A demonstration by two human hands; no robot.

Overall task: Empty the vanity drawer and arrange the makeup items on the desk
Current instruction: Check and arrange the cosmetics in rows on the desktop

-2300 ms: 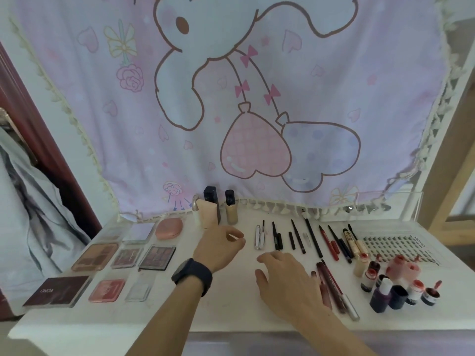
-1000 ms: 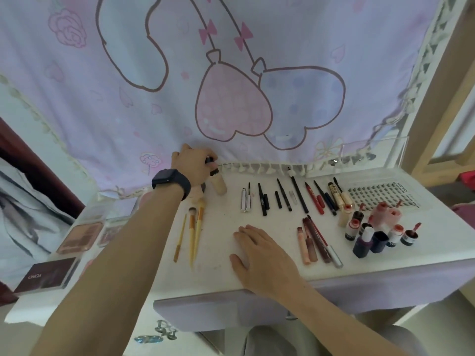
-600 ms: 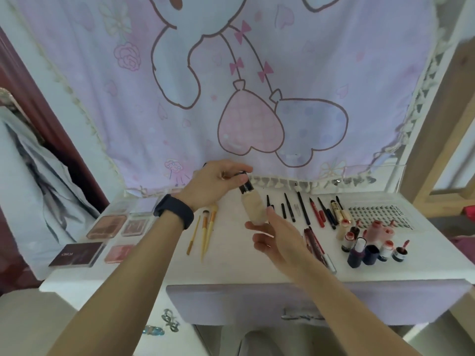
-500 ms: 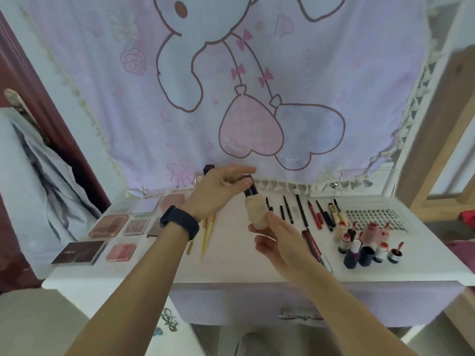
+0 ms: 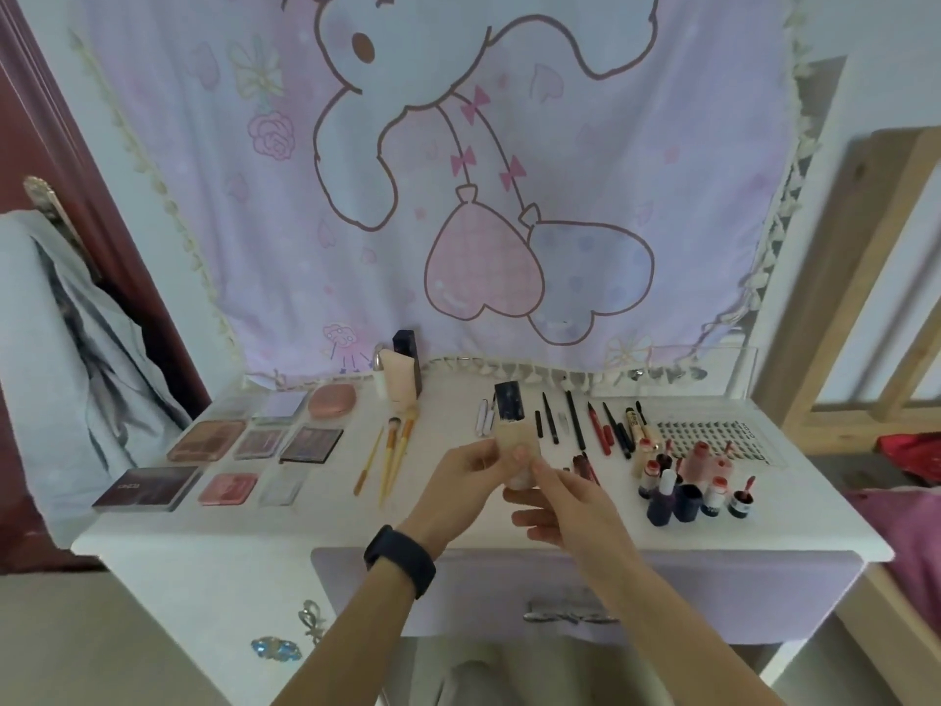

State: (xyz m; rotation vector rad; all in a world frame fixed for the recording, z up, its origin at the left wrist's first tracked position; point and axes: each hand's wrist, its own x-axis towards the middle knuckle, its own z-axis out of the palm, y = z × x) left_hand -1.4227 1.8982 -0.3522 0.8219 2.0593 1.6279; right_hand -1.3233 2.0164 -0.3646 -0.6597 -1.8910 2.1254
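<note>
Pink cartoon cloth [image 5: 509, 196] hung behind our white desk [image 5: 305, 522]. At frame centre we held the foundation bottle [image 5: 513, 435] above the desk, dark cap uppermost. Our left hand [image 5: 458, 481] pinched its beige body. Our right hand [image 5: 565, 501] had its fingers curled round the base, hiding it. Our forearms partly covered the drawer [image 5: 483, 588] at lower centre.

- A home bedroom is showing: a cartoon-bunny cloth [image 5: 458, 145] is hanging behind a vanity desk [image 5: 203, 537], beyond the left hand [image 5: 461, 484].
- Eyeshadow palettes [image 5: 254, 443] are lying left of that hand.
- A garment [image 5: 76, 374] is hanging further left.
</note>
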